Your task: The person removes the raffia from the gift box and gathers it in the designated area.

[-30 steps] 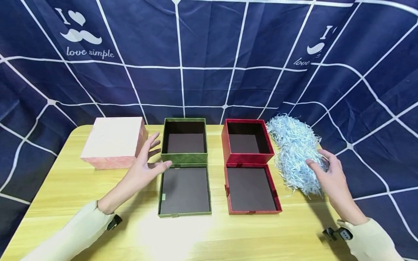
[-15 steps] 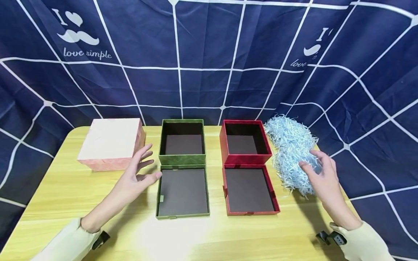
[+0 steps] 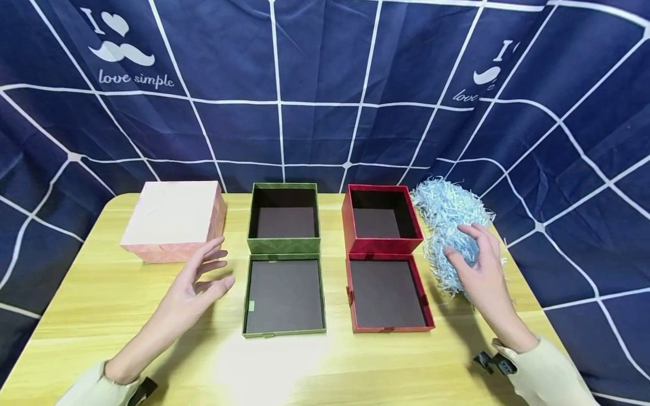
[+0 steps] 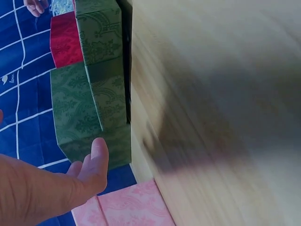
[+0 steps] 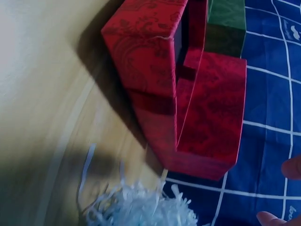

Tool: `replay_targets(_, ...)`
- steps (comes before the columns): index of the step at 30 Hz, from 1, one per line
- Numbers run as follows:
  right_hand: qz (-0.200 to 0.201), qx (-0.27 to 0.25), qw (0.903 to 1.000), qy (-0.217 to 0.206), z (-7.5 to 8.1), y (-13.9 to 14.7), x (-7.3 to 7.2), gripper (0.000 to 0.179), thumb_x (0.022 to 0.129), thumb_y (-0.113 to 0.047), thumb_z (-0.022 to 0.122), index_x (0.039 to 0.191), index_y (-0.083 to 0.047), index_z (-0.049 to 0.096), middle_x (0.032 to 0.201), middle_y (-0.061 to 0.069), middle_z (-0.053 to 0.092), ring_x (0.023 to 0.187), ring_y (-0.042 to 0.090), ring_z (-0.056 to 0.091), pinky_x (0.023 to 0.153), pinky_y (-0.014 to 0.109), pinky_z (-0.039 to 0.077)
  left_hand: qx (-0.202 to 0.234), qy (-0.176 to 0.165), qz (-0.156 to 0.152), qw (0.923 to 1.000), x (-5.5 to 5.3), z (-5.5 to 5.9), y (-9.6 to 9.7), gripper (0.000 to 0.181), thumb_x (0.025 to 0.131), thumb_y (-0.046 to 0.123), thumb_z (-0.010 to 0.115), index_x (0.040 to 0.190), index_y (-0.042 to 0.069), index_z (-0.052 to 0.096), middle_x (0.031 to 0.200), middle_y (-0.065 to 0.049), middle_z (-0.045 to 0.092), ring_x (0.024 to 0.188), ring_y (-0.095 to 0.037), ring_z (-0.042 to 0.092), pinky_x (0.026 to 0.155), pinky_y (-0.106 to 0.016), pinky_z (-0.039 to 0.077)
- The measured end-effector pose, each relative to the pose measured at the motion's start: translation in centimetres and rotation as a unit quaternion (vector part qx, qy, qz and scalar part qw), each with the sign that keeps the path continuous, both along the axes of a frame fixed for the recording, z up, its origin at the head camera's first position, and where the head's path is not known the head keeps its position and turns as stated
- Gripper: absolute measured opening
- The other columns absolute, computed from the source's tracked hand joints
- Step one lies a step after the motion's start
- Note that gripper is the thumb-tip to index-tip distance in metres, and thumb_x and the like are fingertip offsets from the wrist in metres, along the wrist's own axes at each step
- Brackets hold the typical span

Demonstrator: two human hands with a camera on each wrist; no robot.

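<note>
My left hand (image 3: 189, 286) hovers over the table between the pink box (image 3: 170, 213) and the open green box (image 3: 284, 246); its fingers are spread and hold nothing. In the left wrist view its thumb (image 4: 99, 160) overlaps the green box's patterned side. Over the heap of pale blue shredded paper (image 3: 449, 206) is my right hand (image 3: 481, 270), thumb and fingers apart and bent above the strands. Below the green box lies its lid (image 3: 286, 296), inside up. The red box (image 3: 384, 246) stands open and bare inside, with its red lid (image 3: 388, 293) in front.
A pale wood table (image 3: 304, 372) carries everything. Behind it and at both sides hangs a dark blue cloth (image 3: 325, 73) with white lines and lettering. Loose paper strands (image 5: 87, 169) lie on the wood beside the heap in the right wrist view.
My left hand has drawn back from the green box toward the lower left. The right hand has shifted left, further over the shredded paper. Boxes and lids have stayed put.
</note>
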State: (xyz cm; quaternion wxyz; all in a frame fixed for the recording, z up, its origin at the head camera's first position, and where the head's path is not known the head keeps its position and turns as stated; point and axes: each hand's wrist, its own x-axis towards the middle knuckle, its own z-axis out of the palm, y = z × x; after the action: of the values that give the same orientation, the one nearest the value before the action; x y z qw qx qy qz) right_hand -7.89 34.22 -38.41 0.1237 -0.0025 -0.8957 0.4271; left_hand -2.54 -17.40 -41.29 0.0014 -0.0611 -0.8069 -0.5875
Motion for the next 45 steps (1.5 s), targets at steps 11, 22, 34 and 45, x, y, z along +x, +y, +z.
replay_targets(11,0.040,-0.014,0.9991,0.004,-0.1,-2.4,-0.2,0.053,0.106,-0.015,0.070,0.155,-0.004,0.053,0.163,0.018,0.039,0.152,0.038,0.034,0.123,0.052,0.025,-0.036,0.038,0.035,0.9980,1.6,-0.2,-2.6,0.070,0.104,0.003,0.072,0.166,0.015,0.043,0.150,-0.015,0.054,0.129,-0.006,0.056,0.096,-0.015,0.048)
replay_targets(22,0.116,-0.090,0.9890,-0.017,0.7,-6.2,-0.9,0.056,0.109,-0.012,0.066,0.159,-0.003,0.041,0.157,0.012,0.048,0.137,0.021,0.056,0.101,0.013,0.046,-0.067,0.035,0.117,0.9903,3.2,-0.6,-6.4,0.050,0.105,0.003,0.071,0.151,0.015,0.056,0.121,0.006,0.062,0.113,-0.002,0.059,0.087,-0.011,0.047)
replay_targets(34,0.194,-0.132,0.9721,-0.006,0.7,-11.1,-2.6,0.050,0.106,-0.003,0.066,0.152,0.001,0.049,0.149,0.025,0.055,0.132,0.036,0.061,0.102,0.022,0.050,0.163,0.081,0.268,0.9463,3.2,-1.2,-10.8,0.035,0.100,-0.018,0.062,0.119,0.008,0.075,0.097,0.003,0.069,0.089,-0.005,0.065,0.077,-0.010,0.050)
replay_targets(45,0.262,-0.152,0.9509,-0.061,0.5,-15.6,-3.5,0.054,0.103,-0.006,0.068,0.154,-0.005,0.050,0.149,0.014,0.057,0.130,0.036,0.062,0.102,0.027,0.054,0.252,0.071,0.163,0.9513,0.4,-2.2,-14.5,0.048,0.109,-0.010,0.054,0.148,0.017,0.066,0.116,0.006,0.075,0.096,-0.006,0.067,0.069,-0.016,0.055)
